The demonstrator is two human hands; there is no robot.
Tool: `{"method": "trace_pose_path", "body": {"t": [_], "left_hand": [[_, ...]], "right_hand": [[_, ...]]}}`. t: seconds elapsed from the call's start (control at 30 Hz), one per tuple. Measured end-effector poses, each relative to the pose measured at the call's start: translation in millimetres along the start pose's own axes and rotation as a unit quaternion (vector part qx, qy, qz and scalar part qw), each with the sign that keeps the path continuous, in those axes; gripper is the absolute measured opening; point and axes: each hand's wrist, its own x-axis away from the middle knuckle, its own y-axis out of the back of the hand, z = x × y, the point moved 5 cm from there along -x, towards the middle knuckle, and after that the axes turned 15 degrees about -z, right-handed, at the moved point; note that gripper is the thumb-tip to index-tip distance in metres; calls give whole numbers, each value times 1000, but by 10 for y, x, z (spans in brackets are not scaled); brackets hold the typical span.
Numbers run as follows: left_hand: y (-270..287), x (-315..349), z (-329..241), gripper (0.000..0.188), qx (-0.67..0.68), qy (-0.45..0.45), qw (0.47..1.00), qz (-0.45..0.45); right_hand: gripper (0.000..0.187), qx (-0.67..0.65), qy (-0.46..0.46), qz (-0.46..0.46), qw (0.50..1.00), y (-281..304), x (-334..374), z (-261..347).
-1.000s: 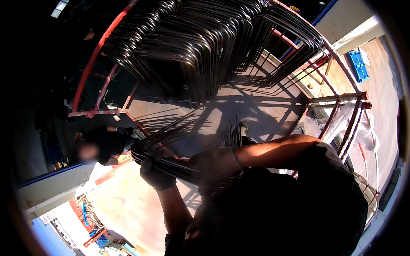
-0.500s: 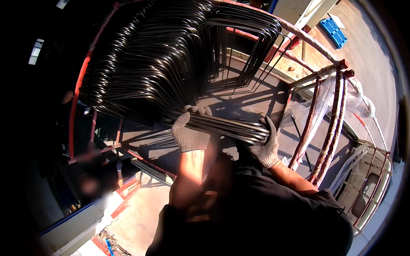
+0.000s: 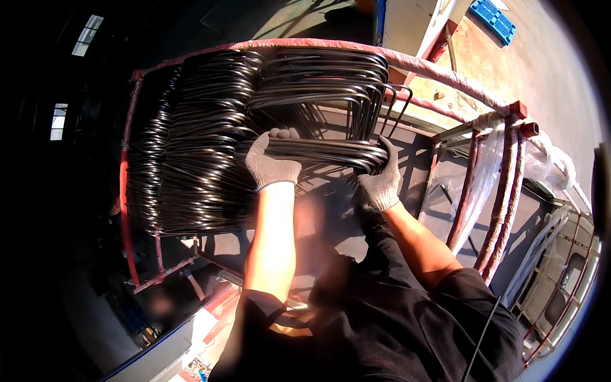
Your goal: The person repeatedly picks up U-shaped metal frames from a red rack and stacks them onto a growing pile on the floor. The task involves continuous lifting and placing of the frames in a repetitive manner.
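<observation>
Between my two gloved hands is a bundle of bent black metal rods (image 3: 324, 151), held level in front of the stack. My left hand (image 3: 272, 160) wraps round the bundle's left part, fingers over the top. At its right bend, my right hand (image 3: 382, 177) clasps the rounded ends from the side, thumb up. Both hands wear grey knit gloves. Just beyond hangs a row of similar U-shaped rods (image 3: 318, 73), and a dense stack of bent rods (image 3: 207, 140) fills the left side.
A red pipe frame (image 3: 286, 43) partly wrapped in plastic surrounds the stack. Clear plastic film (image 3: 478, 178) hangs from the wrapped posts (image 3: 503, 197) on the right. Another person's arm (image 3: 195, 286) shows at lower left. A blue pallet (image 3: 493, 20) lies far right.
My hands have carried the rod bundle forward, up against the hanging row. The bundle is now more level. My view has shifted too.
</observation>
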Motion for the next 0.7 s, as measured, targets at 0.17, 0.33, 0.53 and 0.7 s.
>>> {"method": "trace_pose_path", "body": {"t": [0.17, 0.33, 0.53, 0.7], "left_hand": [[-352, -1169, 176, 11, 17, -19, 999, 46], [-305, -962, 24, 39, -100, -65, 992, -34], [-358, -992, 154, 43, -52, 6, 999, -8], [-192, -1346, 143, 38, -224, -75, 970, 54]], "right_hand": [[86, 117, -29, -34, 992, -665, -940, -411], [72, 68, 7, -27, 997, 10, -989, -613], [72, -142, -421, -176, 879, -20, -1827, -2631], [57, -381, -538, 41, 751, -1560, -1406, -2603]]}}
